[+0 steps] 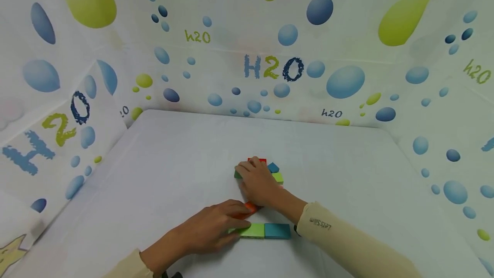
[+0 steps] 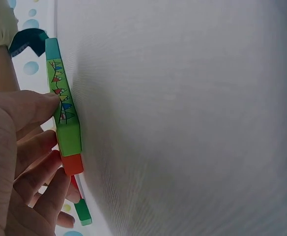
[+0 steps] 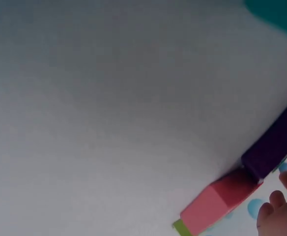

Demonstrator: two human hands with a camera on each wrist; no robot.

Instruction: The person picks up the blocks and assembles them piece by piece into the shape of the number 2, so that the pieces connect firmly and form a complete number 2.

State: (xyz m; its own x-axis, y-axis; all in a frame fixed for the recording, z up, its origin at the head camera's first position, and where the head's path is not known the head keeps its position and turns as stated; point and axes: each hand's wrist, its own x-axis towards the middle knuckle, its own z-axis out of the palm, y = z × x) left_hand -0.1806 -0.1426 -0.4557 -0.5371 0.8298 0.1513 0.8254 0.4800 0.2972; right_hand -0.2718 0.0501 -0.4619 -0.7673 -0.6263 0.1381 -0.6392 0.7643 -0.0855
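My left hand (image 1: 216,228) rests low in the head view, thumb and forefinger at the left end of a light green block (image 1: 252,231). Its other fingertips touch an orange block (image 1: 251,207). A blue block (image 1: 277,231) adjoins the green one. In the left wrist view, the green block (image 2: 65,98) shows printed flags. Farther off, my right hand (image 1: 260,181) holds a dark green block (image 1: 238,174) with bent fingers, its thumb hidden. Around it lie a red block (image 1: 263,160), a small blue block (image 1: 273,167) and a light green block (image 1: 277,178).
In the right wrist view, a purple block (image 3: 271,145) touches a pink-red block (image 3: 210,206), and a lime block (image 3: 182,228) lies past it. A white sheet (image 1: 173,158) covers the table. Patterned cloth walls (image 1: 231,20) rise behind and at both sides.
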